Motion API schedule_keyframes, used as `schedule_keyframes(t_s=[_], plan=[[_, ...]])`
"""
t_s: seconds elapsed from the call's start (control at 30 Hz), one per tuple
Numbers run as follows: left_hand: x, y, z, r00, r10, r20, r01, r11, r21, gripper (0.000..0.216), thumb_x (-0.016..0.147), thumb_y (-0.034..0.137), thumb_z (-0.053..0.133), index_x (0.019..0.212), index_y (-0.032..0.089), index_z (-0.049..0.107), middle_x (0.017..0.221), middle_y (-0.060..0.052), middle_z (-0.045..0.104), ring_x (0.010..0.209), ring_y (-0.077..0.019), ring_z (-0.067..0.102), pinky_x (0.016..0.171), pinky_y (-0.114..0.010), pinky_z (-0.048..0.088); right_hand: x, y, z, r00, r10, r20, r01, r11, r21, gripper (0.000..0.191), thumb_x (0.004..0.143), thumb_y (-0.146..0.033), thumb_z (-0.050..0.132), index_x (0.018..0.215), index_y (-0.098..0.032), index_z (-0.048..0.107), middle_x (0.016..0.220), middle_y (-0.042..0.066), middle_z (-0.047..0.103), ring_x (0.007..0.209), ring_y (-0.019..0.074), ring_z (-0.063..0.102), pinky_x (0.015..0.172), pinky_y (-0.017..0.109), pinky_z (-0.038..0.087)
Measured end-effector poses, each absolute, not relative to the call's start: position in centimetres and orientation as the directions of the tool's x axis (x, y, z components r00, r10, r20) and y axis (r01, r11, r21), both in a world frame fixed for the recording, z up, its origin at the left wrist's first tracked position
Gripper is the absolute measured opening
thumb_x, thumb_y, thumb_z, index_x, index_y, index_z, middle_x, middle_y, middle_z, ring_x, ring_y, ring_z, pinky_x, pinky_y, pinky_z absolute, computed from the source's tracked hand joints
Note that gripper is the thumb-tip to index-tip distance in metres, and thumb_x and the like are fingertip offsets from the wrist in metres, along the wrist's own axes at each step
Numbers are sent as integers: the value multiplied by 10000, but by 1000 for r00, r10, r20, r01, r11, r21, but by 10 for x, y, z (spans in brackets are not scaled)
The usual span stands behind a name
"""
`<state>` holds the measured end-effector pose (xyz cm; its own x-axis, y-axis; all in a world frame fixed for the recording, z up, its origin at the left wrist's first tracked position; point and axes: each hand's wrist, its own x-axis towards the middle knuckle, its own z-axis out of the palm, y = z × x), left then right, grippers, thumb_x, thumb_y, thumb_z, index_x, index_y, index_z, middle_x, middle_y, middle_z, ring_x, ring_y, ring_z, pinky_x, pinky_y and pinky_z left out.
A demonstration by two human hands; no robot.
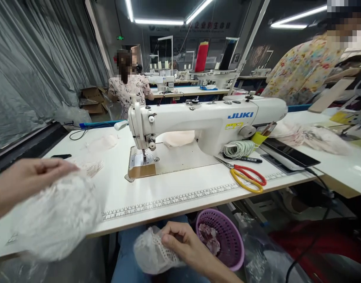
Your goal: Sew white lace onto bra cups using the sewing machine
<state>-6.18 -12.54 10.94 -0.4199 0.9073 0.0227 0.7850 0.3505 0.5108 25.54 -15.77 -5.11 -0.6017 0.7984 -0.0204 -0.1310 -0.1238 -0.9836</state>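
My left hand is closed on a bundle of white lace fabric, blurred by motion, over the front left of the white sewing table. Below the table edge, my right hand pinches another piece of white lace over my lap, fingers curled round it. A white JUKI sewing machine stands in the middle of the table beyond both hands, its needle at its left end.
Red and yellow scissors and a coil of white cord lie right of the machine. A purple basket with scraps sits under the table by my right hand. Pale fabric pieces lie on the table. Two people work beyond.
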Motion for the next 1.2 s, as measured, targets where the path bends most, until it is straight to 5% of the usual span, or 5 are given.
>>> schedule_keyframes(t_s=[0.17,0.27,0.4,0.83,1.2], plan=[[-47,-127,105,-234,947,220,972,222,78,659,826,612,262,1020,99,628,855,-17,642,1067,-371,529,926,-547,308,264,-152,-47,-664,747,30,-134,-79,-988,380,805,-489,580,752,-113,593,642,2,474,570,85,357,519,209,281],[9,-179,45,-39,991,131,855,-35,517,559,704,639,539,1102,257,624,1177,-38,604,1131,-327,499,946,-378,400,273,-152,-40,-729,681,73,-159,-65,-985,321,829,-422,577,772,-109,613,712,37,567,604,95,443,556,210,339],[69,-227,-29,72,922,-381,253,353,901,618,580,668,684,1000,215,655,951,-78,659,907,-266,577,781,-297,440,284,-155,-35,-782,615,103,-133,-4,-991,283,852,-375,555,792,-107,624,823,85,646,717,137,565,657,239,426],[91,-240,-72,180,842,-508,-3,517,856,481,598,607,718,685,137,660,709,-24,566,666,-157,489,616,-229,387,281,-209,-63,-580,758,299,375,574,-728,110,877,-275,546,931,-191,593,872,51,572,794,155,529,643,239,420],[99,-238,-58,158,818,-553,19,558,830,458,639,591,697,621,150,573,560,25,475,544,-113,385,540,-214,308,281,-204,-66,-559,800,216,97,322,-942,91,910,-220,408,842,-180,456,850,32,478,738,126,471,640,235,392]])
